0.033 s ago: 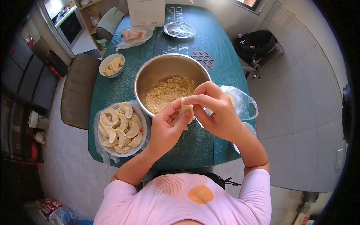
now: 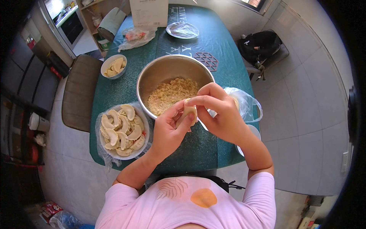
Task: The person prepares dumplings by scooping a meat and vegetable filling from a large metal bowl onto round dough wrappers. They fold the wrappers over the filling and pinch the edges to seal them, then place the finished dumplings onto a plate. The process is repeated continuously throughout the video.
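A pale dumpling (image 2: pixel 186 113) is held up between my two hands, just over the near rim of a steel bowl (image 2: pixel 146 78). My left hand (image 2: pixel 170 128) is closed around its body, thumb in front. With thumb and fingertips, my right hand (image 2: pixel 221 112) pinches the dumpling's upper edge. Crumbly yellowish filling (image 2: pixel 173 93) lies in the bottom of the bowl. To the left of my left hand, a plastic-lined dish (image 2: pixel 131 155) is heaped with folded dumplings (image 2: pixel 122 128). My fingers partly cover the dumpling, so its seam cannot be made out.
A small bowl (image 2: pixel 113 77) of dumplings stands at the far left. Beside my right hand are a clear plastic bag (image 2: pixel 248 105) and a white bowl (image 2: pixel 254 131), partly hidden. A lattice trivet (image 2: pixel 206 61), a film-covered plate (image 2: pixel 182 30) and a white box (image 2: pixel 148 13) lie farther back.
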The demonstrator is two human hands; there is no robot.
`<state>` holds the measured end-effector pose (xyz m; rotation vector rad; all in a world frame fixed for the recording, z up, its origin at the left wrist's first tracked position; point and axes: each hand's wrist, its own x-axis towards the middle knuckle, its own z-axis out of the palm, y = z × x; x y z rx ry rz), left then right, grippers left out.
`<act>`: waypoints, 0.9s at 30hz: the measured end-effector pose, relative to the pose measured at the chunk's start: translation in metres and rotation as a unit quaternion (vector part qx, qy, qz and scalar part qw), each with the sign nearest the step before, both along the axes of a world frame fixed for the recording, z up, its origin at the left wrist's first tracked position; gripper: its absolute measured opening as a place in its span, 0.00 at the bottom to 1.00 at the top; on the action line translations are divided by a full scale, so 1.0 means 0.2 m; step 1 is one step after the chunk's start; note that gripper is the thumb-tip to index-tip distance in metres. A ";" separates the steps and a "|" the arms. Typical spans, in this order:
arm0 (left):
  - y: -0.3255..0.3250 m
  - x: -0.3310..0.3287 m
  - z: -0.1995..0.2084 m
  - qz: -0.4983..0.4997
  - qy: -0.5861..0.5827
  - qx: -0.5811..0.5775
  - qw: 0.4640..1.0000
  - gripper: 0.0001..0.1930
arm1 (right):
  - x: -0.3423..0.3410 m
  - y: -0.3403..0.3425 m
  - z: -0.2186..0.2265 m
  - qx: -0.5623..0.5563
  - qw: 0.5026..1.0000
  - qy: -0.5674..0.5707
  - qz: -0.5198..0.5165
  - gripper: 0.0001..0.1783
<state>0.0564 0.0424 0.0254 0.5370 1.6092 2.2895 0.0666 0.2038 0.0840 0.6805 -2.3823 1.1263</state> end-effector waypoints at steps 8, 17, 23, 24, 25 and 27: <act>-0.01 -0.02 -0.02 0.009 0.007 -0.002 1.000 0.21 | -0.03 0.00 0.01 0.028 1.000 0.001 0.006 0.15; 0.00 -0.03 -0.02 0.028 0.021 -0.016 0.999 0.20 | -0.06 0.00 0.01 0.043 0.999 0.014 0.004 0.13; -0.01 -0.04 -0.03 0.034 -0.023 -0.008 0.999 0.21 | -0.10 -0.02 0.01 -0.051 0.996 -0.057 -0.040 0.10; -0.02 -0.04 -0.03 0.041 -0.028 -0.009 0.999 0.21 | -0.11 -0.02 0.00 -0.046 0.995 -0.071 -0.052 0.10; -0.02 -0.04 -0.04 0.050 -0.027 -0.005 0.998 0.20 | -0.13 -0.01 -0.01 -0.041 0.994 -0.085 -0.063 0.10; -0.03 -0.04 -0.06 0.072 -0.026 0.000 0.997 0.19 | -0.22 0.03 -0.14 0.066 0.993 -0.079 -0.063 0.11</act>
